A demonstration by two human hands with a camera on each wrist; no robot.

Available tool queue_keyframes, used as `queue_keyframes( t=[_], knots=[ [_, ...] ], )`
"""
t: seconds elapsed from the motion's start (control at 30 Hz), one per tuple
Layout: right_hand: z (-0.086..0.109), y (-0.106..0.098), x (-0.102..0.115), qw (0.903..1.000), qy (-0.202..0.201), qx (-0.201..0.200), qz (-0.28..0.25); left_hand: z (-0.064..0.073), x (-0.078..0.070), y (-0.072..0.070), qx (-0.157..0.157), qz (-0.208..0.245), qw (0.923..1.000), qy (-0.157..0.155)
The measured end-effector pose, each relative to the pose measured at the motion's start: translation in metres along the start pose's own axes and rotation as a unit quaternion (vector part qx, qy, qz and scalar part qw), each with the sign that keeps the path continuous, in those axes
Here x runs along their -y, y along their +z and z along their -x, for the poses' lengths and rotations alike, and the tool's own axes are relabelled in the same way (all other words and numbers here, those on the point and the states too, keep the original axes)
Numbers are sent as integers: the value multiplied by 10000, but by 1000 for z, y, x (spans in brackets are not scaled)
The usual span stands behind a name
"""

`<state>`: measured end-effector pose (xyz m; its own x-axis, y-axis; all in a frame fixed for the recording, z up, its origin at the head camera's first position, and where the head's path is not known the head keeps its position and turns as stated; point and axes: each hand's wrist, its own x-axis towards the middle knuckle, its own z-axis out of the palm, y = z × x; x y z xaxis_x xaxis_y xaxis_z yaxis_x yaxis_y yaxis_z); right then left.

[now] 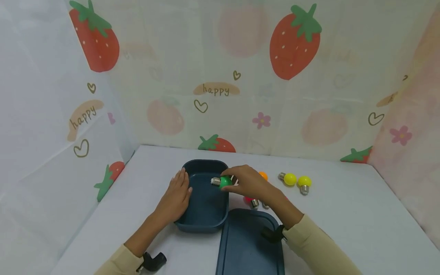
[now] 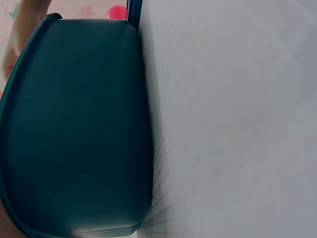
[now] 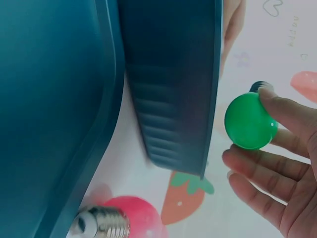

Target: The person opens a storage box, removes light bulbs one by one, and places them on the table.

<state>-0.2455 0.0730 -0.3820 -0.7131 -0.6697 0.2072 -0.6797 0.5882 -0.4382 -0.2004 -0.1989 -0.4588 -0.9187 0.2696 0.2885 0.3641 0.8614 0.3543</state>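
My right hand (image 1: 250, 182) pinches a green light bulb (image 1: 225, 181) between thumb and fingers, its metal screw base pointing left. The bulb is over the right rim of a dark blue rectangular bin (image 1: 206, 226). In the right wrist view the green bulb (image 3: 251, 121) shows above rim height, beside the bin's outer wall (image 3: 171, 99). My left hand (image 1: 175, 198) rests with straight fingers along the bin's left rim. From the left wrist, the bin's side (image 2: 79, 124) fills much of the view, and the left fingers are mostly hidden there.
A dark blue lid (image 1: 251, 248) lies flat to the right of the bin, against its near corner. Two yellow bulbs (image 1: 290, 179) lie farther right. An orange bulb (image 1: 263, 175) and a pink bulb (image 1: 249, 200) are partly hidden by my right arm. Printed cloth walls surround the white table.
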Motion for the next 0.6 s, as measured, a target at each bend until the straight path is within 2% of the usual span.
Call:
queue_keyframes(
  t=[0.33,0.6],
  knots=[
    [31,-10,-2,9978,504,-264,326,0,2,0,-28,-46,10000,30],
    [54,-16,-4,9955,691,-543,365,-1,1,0,-10,-54,10000,30]
  ],
)
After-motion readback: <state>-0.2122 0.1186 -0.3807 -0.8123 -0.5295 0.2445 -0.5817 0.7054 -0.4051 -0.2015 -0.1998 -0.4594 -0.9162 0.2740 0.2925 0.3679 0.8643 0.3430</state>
